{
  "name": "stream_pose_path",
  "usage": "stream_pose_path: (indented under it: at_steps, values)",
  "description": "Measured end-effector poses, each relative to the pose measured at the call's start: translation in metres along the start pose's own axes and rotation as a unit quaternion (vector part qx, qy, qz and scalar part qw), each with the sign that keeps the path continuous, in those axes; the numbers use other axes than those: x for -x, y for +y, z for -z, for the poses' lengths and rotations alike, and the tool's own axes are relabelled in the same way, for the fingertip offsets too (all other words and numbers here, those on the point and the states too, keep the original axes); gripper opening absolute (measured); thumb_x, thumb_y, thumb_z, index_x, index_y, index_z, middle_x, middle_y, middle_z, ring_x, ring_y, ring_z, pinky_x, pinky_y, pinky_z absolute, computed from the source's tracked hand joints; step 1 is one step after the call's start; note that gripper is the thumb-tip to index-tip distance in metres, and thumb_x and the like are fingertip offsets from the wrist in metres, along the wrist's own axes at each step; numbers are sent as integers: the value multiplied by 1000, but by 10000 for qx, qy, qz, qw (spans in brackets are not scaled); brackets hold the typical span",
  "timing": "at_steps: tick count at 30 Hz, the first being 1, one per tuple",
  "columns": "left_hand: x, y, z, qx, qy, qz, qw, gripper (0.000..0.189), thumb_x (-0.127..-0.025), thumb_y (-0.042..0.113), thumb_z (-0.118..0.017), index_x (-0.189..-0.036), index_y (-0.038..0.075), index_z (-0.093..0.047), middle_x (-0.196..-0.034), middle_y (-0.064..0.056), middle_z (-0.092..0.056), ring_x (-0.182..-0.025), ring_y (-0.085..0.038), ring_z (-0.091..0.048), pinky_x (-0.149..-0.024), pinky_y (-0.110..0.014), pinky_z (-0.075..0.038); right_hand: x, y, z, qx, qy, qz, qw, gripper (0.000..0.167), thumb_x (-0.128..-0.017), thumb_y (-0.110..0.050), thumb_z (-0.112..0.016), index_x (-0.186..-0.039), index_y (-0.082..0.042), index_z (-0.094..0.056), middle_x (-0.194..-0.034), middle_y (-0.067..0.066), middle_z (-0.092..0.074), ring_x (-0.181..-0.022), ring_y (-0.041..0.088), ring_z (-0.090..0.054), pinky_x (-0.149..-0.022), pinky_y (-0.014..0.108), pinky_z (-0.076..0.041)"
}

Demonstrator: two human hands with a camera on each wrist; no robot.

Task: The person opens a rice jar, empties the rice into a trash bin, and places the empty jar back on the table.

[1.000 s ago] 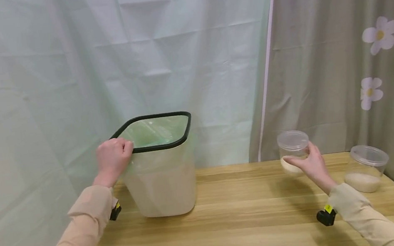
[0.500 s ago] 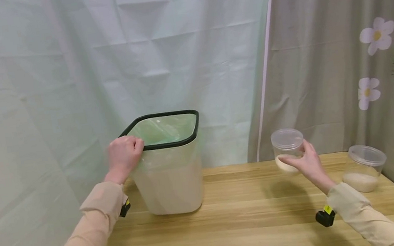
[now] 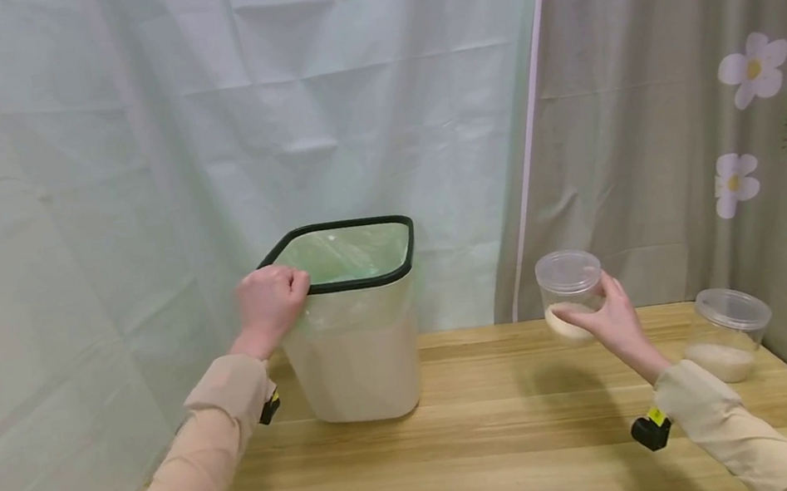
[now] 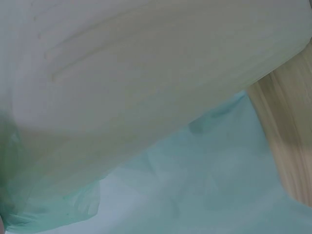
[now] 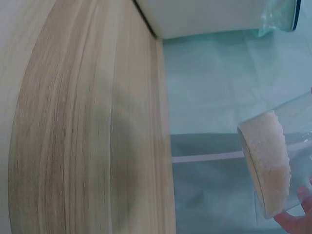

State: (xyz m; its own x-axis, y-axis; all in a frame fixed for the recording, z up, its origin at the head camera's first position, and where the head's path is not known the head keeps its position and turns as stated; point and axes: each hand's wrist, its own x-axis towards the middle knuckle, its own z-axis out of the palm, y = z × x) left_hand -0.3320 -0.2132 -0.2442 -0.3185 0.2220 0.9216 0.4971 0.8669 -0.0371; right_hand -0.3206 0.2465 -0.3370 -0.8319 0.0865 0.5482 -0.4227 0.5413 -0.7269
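Observation:
A white trash can (image 3: 360, 359) with a dark green rim and a pale green plastic liner (image 3: 342, 257) stands on the left of the table. My left hand (image 3: 271, 300) grips its rim at the near left corner, fingers curled over it. The can's side wall (image 4: 146, 73) fills most of the left wrist view. On the right, my right hand (image 3: 610, 322) holds a clear lidded jar (image 3: 569, 279) above the table, thumb in front and fingers round its far side. White grains (image 5: 268, 165) lie in the bottom of that jar.
A second clear jar (image 3: 727, 337), also lidded and partly filled with pale grains, stands on the table (image 3: 496, 441) at the right. Pale curtains (image 3: 375, 114) hang close behind and on both sides.
The trash can and my left hand on its rim have shifted right across the table. My right hand has carried the jar slightly left and up.

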Motion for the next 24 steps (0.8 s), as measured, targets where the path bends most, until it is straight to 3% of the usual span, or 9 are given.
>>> stream_pose_path:
  at_steps: [11, 24]
  values:
    - [-7, 20, -17, 62, -67, -81, 9999, 39, -80, 18, -32, -41, 18, -26, -40, 5, -21, -41, -12, -16, -38, -27, -15, 2, -12, -2, -100, -183, 178, 9996, 84, -69, -25, -80, -133, 3, -33, -125, 23, -38, -114, 38, -35, -89, 55, -29]
    - [-17, 52, -34, 18, 91, -154, 9998, 34, -75, 18, -30, -41, 18, -24, -40, 6, -19, -43, -11, -13, -36, -26, -12, 8, -23, 7, -219, -251, 292, 9990, 88, -69, -19, -80, -134, 6, -26, -125, 25, -37, -115, 38, -33, -88, 55, -30]
